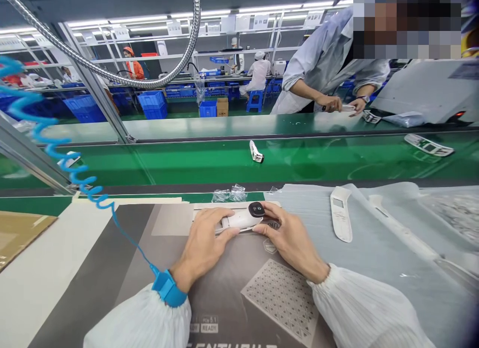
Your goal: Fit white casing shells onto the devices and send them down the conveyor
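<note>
A white device with a black rounded end lies low over the printed grey mat, held between my two hands. My left hand has its fingers and thumb closed round the device's left end. At the black end, my right hand pinches the device between thumb and fingers. A blue wrist strap with a coiled blue cord is on my left wrist. To the right, a white curved part rests on grey wrapping sheet.
Beyond the mat runs a green conveyor carrying a small white part and a white frame. Across it, a person handles a part. Clear plastic scraps lie near the belt edge. A metal hose hangs overhead.
</note>
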`<state>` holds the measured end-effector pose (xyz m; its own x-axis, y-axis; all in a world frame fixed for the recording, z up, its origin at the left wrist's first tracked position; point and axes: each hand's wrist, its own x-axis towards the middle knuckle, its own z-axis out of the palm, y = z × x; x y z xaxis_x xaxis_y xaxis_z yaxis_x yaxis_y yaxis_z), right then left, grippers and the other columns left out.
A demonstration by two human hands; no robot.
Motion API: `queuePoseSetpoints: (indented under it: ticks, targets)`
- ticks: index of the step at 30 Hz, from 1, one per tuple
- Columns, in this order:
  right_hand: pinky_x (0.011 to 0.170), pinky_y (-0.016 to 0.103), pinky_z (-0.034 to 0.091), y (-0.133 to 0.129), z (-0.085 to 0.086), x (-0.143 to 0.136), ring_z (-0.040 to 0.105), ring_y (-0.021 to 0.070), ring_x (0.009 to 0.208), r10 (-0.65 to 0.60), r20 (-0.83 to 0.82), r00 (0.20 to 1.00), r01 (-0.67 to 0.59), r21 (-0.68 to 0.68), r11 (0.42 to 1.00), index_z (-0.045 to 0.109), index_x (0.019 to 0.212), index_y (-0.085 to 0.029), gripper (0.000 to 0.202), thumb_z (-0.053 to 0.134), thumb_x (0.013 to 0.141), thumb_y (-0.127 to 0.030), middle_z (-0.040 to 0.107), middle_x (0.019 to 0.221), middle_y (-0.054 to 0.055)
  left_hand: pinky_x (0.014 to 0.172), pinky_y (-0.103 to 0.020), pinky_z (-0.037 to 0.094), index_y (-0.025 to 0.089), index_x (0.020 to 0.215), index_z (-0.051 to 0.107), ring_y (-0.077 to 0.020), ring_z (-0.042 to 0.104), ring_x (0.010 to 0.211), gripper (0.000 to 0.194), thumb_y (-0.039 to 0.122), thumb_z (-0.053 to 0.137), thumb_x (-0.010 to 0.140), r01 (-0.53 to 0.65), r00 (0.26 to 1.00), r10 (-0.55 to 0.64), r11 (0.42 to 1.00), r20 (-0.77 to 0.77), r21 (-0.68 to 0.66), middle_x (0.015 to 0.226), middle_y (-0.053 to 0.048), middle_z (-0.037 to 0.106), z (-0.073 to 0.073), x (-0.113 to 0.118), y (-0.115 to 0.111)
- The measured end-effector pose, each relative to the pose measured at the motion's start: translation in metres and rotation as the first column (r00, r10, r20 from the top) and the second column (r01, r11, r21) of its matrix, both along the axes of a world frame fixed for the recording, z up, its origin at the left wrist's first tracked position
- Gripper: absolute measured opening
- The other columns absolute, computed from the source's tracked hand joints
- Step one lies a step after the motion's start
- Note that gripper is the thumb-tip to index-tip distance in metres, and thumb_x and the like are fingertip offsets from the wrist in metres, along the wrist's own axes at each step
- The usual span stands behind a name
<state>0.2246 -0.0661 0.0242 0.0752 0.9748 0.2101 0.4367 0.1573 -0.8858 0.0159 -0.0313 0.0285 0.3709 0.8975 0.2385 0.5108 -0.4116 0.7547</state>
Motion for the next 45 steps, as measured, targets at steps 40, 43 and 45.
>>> queuePoseSetpoints:
  ticks: [40,43,45]
  targets:
    - [0.099,0.044,0.050,-0.002,-0.001,-0.008,0.066,0.0263,0.107,-0.084,-0.113,0.990,0.089,0.036,0.995,0.065,0.115,-0.023,0.039,0.074,0.079,-0.037,0.071,0.115,0.006,0.101,-0.038,0.044,0.023,0.120,0.061,-0.0220,0.056,0.115,0.029,0.021,0.057,0.092,0.125,0.992,-0.127,0.989,0.026,0.077,0.124,-0.006,0.063,-0.001,-0.003,0.005]
    - [0.097,0.043,0.051,-0.001,0.002,-0.013,0.065,0.0281,0.108,-0.147,-0.343,0.928,0.132,-0.067,0.989,0.066,0.114,-0.022,0.049,0.078,0.073,-0.045,0.072,0.114,0.008,0.103,-0.035,0.044,0.023,0.123,0.060,-0.0205,0.056,0.117,0.029,0.026,0.052,0.095,0.121,0.985,-0.124,0.992,0.116,0.029,0.126,-0.006,0.062,0.001,0.005,-0.005]
    - [0.094,0.040,0.053,0.001,0.001,-0.017,0.064,0.0280,0.108,-0.197,-0.571,0.797,0.118,-0.174,0.978,0.067,0.111,-0.021,0.049,0.074,0.075,-0.054,0.072,0.111,0.008,0.103,-0.036,0.045,0.025,0.129,0.056,-0.0208,0.057,0.116,0.034,0.031,0.041,0.100,0.128,0.987,-0.130,0.991,0.099,0.024,0.126,-0.006,0.062,0.003,0.016,-0.017]
